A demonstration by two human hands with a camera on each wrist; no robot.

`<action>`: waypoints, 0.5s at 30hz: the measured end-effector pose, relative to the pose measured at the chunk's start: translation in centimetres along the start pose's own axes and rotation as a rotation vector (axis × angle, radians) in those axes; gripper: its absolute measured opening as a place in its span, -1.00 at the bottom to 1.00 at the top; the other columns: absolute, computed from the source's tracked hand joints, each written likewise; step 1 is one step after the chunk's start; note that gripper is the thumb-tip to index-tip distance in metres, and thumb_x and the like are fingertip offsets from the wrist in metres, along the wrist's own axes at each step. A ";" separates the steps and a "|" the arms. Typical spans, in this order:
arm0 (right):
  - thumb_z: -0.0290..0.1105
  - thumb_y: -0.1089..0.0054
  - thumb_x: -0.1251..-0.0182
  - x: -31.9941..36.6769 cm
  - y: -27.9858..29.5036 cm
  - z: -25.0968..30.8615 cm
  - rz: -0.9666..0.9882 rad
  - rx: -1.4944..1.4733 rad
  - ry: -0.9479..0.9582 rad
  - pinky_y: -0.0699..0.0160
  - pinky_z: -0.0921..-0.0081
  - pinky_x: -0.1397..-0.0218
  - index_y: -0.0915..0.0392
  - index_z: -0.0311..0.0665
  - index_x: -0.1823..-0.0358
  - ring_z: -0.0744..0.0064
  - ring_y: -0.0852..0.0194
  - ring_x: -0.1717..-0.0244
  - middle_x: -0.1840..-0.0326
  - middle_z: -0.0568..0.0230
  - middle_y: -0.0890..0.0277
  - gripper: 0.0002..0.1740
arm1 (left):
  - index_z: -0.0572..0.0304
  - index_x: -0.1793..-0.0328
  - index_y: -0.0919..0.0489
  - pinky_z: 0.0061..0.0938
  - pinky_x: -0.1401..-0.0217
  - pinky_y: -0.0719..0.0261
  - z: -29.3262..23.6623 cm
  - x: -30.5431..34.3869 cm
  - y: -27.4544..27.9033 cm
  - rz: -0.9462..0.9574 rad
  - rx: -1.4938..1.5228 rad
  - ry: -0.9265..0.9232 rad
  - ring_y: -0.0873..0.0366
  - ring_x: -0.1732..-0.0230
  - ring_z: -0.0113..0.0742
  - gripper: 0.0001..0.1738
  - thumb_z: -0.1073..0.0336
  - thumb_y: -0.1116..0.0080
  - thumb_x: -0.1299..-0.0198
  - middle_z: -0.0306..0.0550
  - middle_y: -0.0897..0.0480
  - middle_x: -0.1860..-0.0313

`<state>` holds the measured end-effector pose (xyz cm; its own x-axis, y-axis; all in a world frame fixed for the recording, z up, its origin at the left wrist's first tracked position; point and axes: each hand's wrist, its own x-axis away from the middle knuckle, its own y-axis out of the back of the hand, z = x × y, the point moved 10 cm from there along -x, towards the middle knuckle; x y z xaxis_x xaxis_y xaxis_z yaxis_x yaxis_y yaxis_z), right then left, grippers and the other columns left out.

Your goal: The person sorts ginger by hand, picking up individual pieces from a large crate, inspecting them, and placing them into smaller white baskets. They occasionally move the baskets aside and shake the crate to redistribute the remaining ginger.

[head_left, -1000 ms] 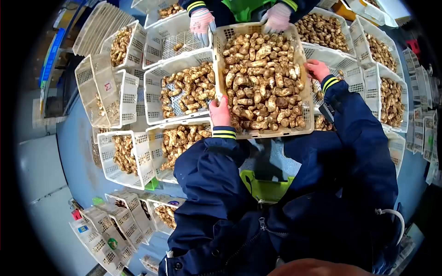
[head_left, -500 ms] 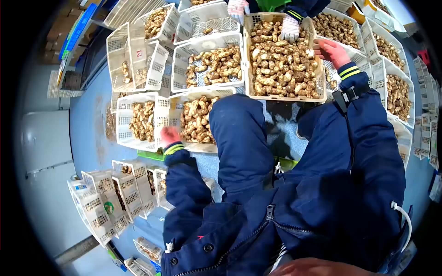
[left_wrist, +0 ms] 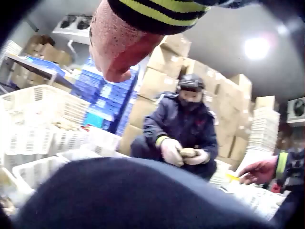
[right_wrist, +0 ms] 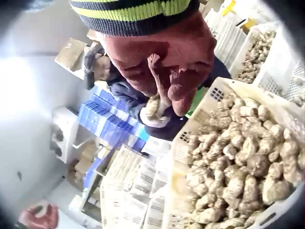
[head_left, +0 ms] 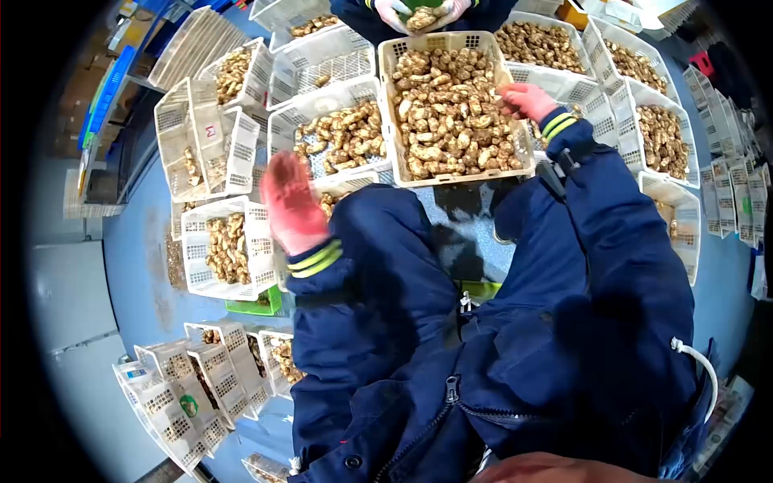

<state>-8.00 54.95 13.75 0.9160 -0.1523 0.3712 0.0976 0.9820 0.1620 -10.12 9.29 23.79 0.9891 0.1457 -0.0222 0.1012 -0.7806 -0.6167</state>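
A beige crate (head_left: 463,178) heaped with brown, knobbly, mushroom-like pieces (head_left: 451,121) stands in front of the knees in the head view. My left hand (head_left: 291,205) is raised empty over the white crates left of it, fingers loosely extended. At the beige crate's right rim hovers my right hand (head_left: 527,101), fingers loosely bent; whether they touch a piece is unclear. In the right wrist view, this hand (right_wrist: 162,57) is beside the heaped crate (right_wrist: 177,191). Across from me, a person's gloved hands hold one large piece (head_left: 423,18).
White crates with similar pieces flank the beige one: a part-filled crate (head_left: 326,109) at left, others (head_left: 662,137) at right. Empty-looking stacked crates (head_left: 193,48) stand far left. More crates (head_left: 173,394) are at lower left. Cardboard boxes (left_wrist: 157,71) rise behind the other person.
Both my hands gripped the beige crate's sides; the left let go, swung left and rose, while the right stays near the rim. The other person's hands left the crate and now hold a piece.
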 end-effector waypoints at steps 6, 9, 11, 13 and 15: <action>-0.11 0.07 -0.09 -3.5 -0.7 -2.0 -0.112 1.208 0.021 -0.38 0.34 -0.07 -0.49 -0.10 0.07 0.13 -0.45 0.04 0.08 -0.01 -0.48 -0.59 | 0.31 -0.07 -0.39 -0.34 -0.09 -0.39 16.0 8.5 -12.9 0.437 0.193 0.639 -0.42 -0.04 -0.20 -0.51 0.03 0.06 -0.22 -0.02 -0.47 -0.01; -0.27 0.16 -0.13 -6.8 -2.9 -5.4 0.013 1.586 0.084 -0.43 0.33 0.00 -0.36 -0.16 -0.04 0.22 -0.46 0.02 0.13 0.09 -0.51 -0.59 | 0.33 -0.08 -0.37 -0.36 -0.04 -0.42 24.5 12.7 -8.8 0.309 0.186 0.928 -0.43 -0.01 -0.20 -0.51 0.04 0.10 -0.24 -0.01 -0.46 -0.01; -0.35 0.15 -0.20 -7.3 -3.8 -6.2 0.055 1.622 0.103 -0.44 0.42 0.05 -0.34 -0.09 -0.01 0.29 -0.50 0.09 0.13 0.12 -0.51 -0.68 | 0.35 -0.10 -0.35 -0.34 -0.04 -0.42 27.8 14.9 -7.7 0.290 0.129 1.126 -0.44 0.00 -0.19 -0.52 0.07 0.13 -0.26 0.00 -0.46 -0.01; -0.49 0.19 -0.20 -7.3 -5.8 -5.7 0.053 1.774 0.272 -0.52 0.47 0.33 -0.38 -0.18 0.12 0.32 -0.56 0.25 0.29 0.24 -0.56 -0.77 | 0.36 -0.14 -0.32 -0.35 -0.08 -0.39 27.7 14.0 -8.4 0.346 0.135 1.060 -0.43 -0.02 -0.18 -0.50 0.06 0.15 -0.27 0.02 -0.45 -0.05; -0.48 0.18 -0.19 -7.2 -6.4 -5.9 0.057 1.755 0.341 -0.50 0.45 0.37 -0.43 -0.22 0.26 0.32 -0.56 0.28 0.35 0.23 -0.55 -0.83 | 0.38 -0.14 -0.32 -0.37 -0.12 -0.35 27.1 12.3 -9.6 0.376 0.172 0.972 -0.40 -0.08 -0.17 -0.48 0.05 0.16 -0.27 0.04 -0.44 -0.07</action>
<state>-12.97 50.43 4.63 0.9573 0.1248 0.2608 -0.2128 -0.3069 0.9277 -1.81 35.09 8.11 0.6220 -0.6964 0.3580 -0.1710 -0.5670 -0.8058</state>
